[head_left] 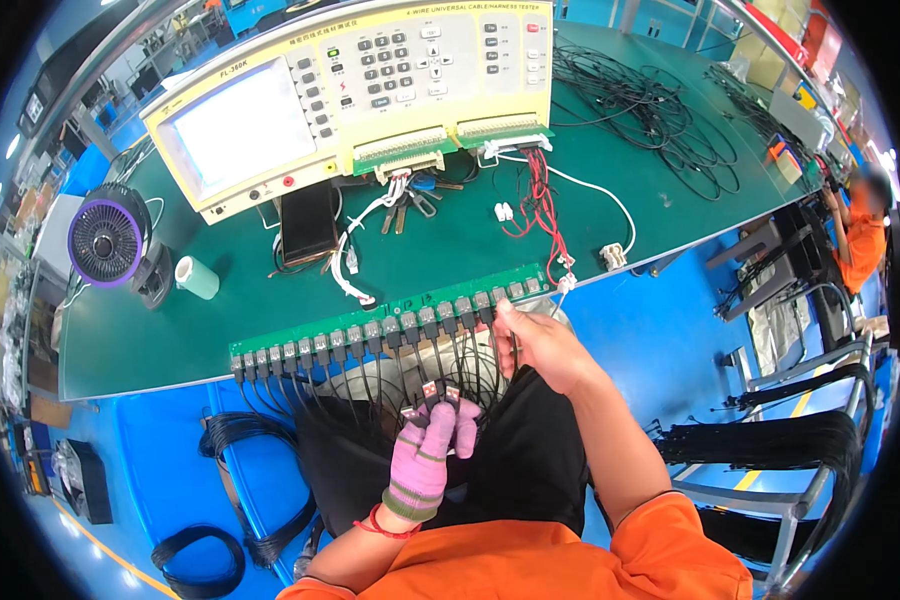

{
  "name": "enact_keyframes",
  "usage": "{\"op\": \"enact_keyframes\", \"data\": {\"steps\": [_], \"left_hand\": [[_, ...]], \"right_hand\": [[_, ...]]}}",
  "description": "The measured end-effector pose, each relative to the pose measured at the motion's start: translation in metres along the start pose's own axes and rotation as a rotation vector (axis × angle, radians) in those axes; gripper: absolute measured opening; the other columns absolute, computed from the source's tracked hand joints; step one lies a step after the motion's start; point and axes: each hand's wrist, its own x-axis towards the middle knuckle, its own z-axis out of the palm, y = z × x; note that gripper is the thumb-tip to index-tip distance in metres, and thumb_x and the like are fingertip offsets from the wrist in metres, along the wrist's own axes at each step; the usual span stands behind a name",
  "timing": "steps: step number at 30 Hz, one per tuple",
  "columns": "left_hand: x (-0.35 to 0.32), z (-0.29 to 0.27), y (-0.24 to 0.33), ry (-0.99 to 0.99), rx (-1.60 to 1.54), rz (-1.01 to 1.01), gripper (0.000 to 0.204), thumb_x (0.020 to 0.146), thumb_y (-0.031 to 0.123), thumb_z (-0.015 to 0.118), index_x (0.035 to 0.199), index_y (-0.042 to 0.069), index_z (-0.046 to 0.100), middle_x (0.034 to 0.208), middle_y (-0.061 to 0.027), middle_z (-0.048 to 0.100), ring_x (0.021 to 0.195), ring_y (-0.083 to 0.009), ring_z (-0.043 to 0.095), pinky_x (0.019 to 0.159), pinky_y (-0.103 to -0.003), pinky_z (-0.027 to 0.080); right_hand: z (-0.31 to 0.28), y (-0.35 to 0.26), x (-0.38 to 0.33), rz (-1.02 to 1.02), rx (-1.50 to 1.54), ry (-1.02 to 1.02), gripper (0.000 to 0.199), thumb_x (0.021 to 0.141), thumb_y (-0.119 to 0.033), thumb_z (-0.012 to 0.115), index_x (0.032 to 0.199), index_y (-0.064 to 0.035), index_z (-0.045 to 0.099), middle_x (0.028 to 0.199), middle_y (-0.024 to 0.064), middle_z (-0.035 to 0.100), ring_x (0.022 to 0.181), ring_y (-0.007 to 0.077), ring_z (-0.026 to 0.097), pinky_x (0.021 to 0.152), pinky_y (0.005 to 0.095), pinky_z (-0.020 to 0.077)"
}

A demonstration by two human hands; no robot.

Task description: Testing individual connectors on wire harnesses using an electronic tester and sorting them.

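Far left: round black fan with purple rim (110, 235), on the green tabletop (280, 290). Along the near table edge: long, narrow green circuit board (400, 307); row of silvery metal sockets, most filled by black moulded plugs (410, 336), thin black cables hanging below. Left hand (427, 450), pink glove with green-striped cuff: grasping loose silver-tipped black plugs (430, 392). Right hand (545, 345), bare: thumb at board's right part, fingers curled beneath; cannot tell whether gripping a plug.

The left grip (433, 440), gloved in pink, is bunched closed short of the table's (120, 355) near edge, forearm (365, 552) angled inward. The bare right grip (515, 328) pinches just beside that edge, thumb uppermost, elbow bent.
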Motion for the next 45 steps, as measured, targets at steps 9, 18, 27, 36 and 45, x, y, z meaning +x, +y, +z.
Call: {"op": "enact_keyframes", "data": {"steps": [9,18,27,36,45], "left_hand": [[0.003,0.009,0.001,-0.08,-0.019,0.027,0.03,0.097,0.026,0.047,0.104,0.0,0.061,0.075,-0.0019,0.058,0.067,-0.0086,0.051,0.066,-0.023,0.042],[0.013,0.027,0.002,-0.23,-0.021,-0.039,0.036,0.098,0.033,0.045,0.086,0.002,0.06,0.068,-0.0013,0.053,0.063,-0.0103,0.047,0.06,-0.026,0.036],[0.009,0.033,-0.013,-0.067,0.013,0.106,0.031,0.099,0.026,0.044,0.108,0.001,0.061,0.084,-0.0025,0.063,0.074,-0.0091,0.054,0.072,-0.022,0.043],[0.011,0.021,-0.011,-0.077,-0.073,0.02,0.043,0.094,0.046,0.047,0.102,0.005,0.055,0.06,0.0017,0.046,0.05,-0.0054,0.037,0.046,-0.02,0.027],[0.012,0.012,-0.003,-0.126,0.03,-0.07,0.044,0.095,0.046,0.047,0.091,0.004,0.059,0.061,0.0002,0.048,0.053,-0.0084,0.042,0.049,-0.022,0.03]], "right_hand": [[0.031,0.026,-0.068,-0.432,-0.668,0.335,0.061,0.084,-0.028,0.068,0.131,0.0043,0.044,0.094,0.0084,0.051,0.074,0.0166,0.05,0.069,0.0284,0.0438],[0.026,0.022,-0.086,-0.386,-0.099,0.031,0.032,0.094,-0.019,0.055,0.119,0.0004,0.059,0.103,0.0039,0.049,0.097,0.0152,0.049,0.086,0.029,0.0389],[0.002,0.019,-0.033,-0.367,-0.027,0.413,0.017,0.089,-0.018,0.061,0.084,-0.0013,0.062,0.07,0.0013,0.06,0.063,0.0074,0.051,0.059,0.0211,0.0374],[0.002,0.021,-0.016,-0.339,-0.094,0.452,0.024,0.089,-0.024,0.063,0.079,-0.0015,0.061,0.064,0.0002,0.058,0.062,0.0049,0.05,0.06,0.0209,0.0376],[0.008,0.022,-0.014,-0.357,-0.083,0.457,0.025,0.09,-0.025,0.062,0.079,-0.0022,0.06,0.064,0.0003,0.058,0.062,0.0057,0.05,0.061,0.0215,0.0376]]}}
